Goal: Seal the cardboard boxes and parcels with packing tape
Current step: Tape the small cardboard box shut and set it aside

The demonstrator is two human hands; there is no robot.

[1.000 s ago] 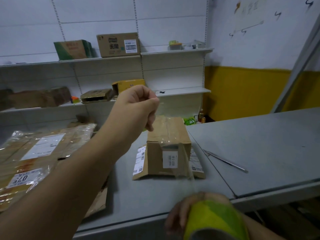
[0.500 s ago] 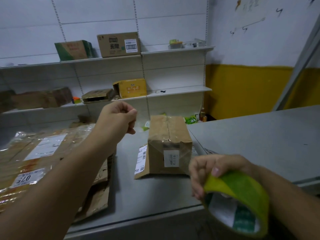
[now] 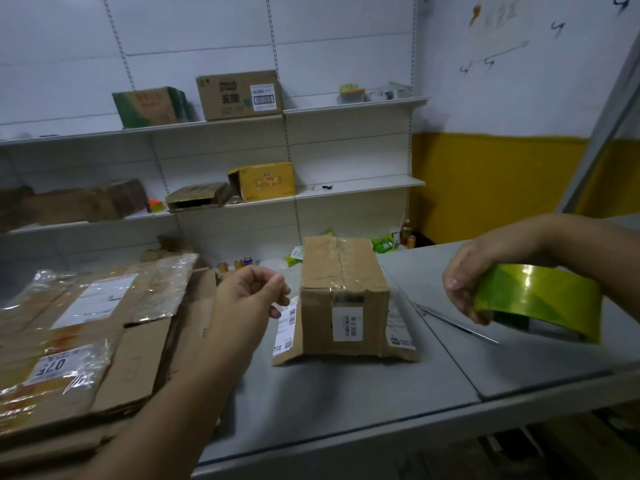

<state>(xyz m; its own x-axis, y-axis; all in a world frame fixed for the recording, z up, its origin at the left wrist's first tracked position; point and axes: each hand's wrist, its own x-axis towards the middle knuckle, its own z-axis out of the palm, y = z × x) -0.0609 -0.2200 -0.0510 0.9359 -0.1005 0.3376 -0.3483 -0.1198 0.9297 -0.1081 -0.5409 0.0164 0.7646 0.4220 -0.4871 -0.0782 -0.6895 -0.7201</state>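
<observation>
A small brown cardboard box stands in the middle of the grey table, with clear tape along its top seam, white labels and its bottom flaps splayed out. My left hand hovers just left of the box, thumb and forefinger pinched together as on the free end of clear tape, which hardly shows. To the right of the box, above the table, my right hand grips a yellow-green roll of packing tape.
Flattened cartons and a film-wrapped parcel are stacked on the table's left. A thin metal tool lies right of the box under the roll. Wall shelves behind hold several boxes. The table's front edge is close.
My left hand has dropped from high in front of me to beside the box. My right hand has carried the roll up from the near edge and out to the right.
</observation>
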